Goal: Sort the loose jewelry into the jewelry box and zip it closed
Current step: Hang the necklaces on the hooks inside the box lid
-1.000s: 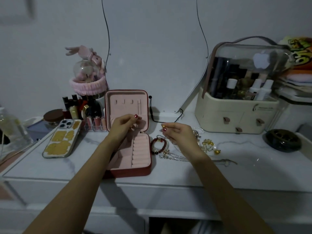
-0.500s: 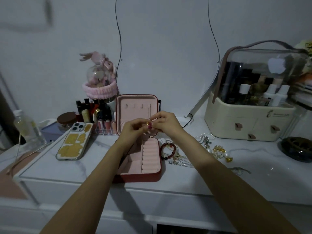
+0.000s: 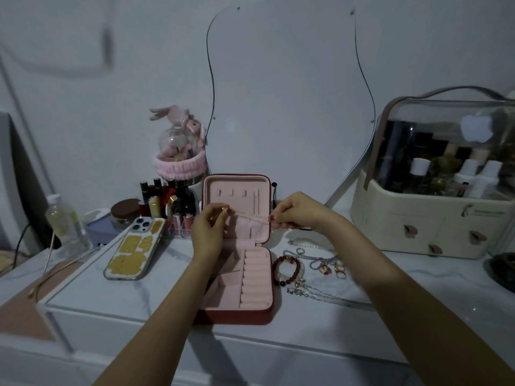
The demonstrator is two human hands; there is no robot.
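The red jewelry box (image 3: pixel 237 316) lies open on the white dresser, its pink-lined lid (image 3: pixel 237 188) standing upright. My left hand (image 3: pixel 207 232) pinches a small gold piece (image 3: pixel 224 208) in front of the lid. My right hand (image 3: pixel 299 211) pinches the edge of the lid's pink pocket strap (image 3: pixel 250 217) and holds it out from the lid. Loose jewelry lies right of the box: a red bead bracelet (image 3: pixel 287 270), silver chains (image 3: pixel 320 259) with charms, and a pearl strand (image 3: pixel 309 243).
A phone (image 3: pixel 133 249) in a yellow-patterned case lies left of the box. Lipsticks and bottles (image 3: pixel 167 201) stand behind it, with a pink bunny dome (image 3: pixel 178 146). A cream cosmetic organiser (image 3: pixel 432 213) fills the right. A dark dish (image 3: pixel 501 270) sits at the far right.
My hands met in front of the lid, then parted. The gold piece passed from my right hand to my left. My right hand now pulls the lid's pocket strap outward.
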